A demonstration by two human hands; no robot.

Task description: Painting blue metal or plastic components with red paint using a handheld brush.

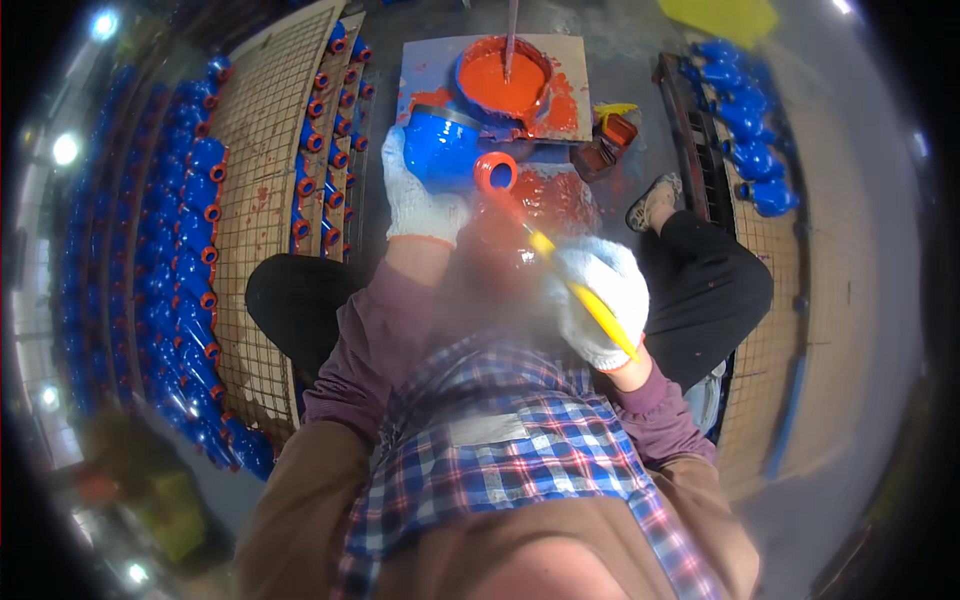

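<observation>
- The person's left hand (412,200), in a white knitted glove, is curled partway open around the side of a glossy blue jar (440,150); one finger lies along its left wall, and I can't make out the ones tucked behind.
- The jar is tilted, its broad dark-edged end away from the wearer and its red neck (481,175) off to the right of those left fingers, mouth facing up.
- The right hand (618,278), gloved the same way, is closed around a yellow-handled brush (603,315); the handle's tail pokes out below the fingers, toward the wrist.
- Ahead and to the left of the right fingers, the brush's red end comes up to the lower edge of the neck; it's too blurred for me to say whether they touch.
- Beyond both sets of fingers there's a bowl (461,88) of red paint (505,85) with a stick (511,40) standing in it, on a paint-spattered board (425,58).
- Past the right fingers, beside that board, sits a red-smeared container (617,132).
- Well left of the left fingers, rows of blue jars (195,250) with red ends flank a mesh rack (258,140).
- Far right of the right fingers, more blue pieces (750,160) stand in a line.
</observation>
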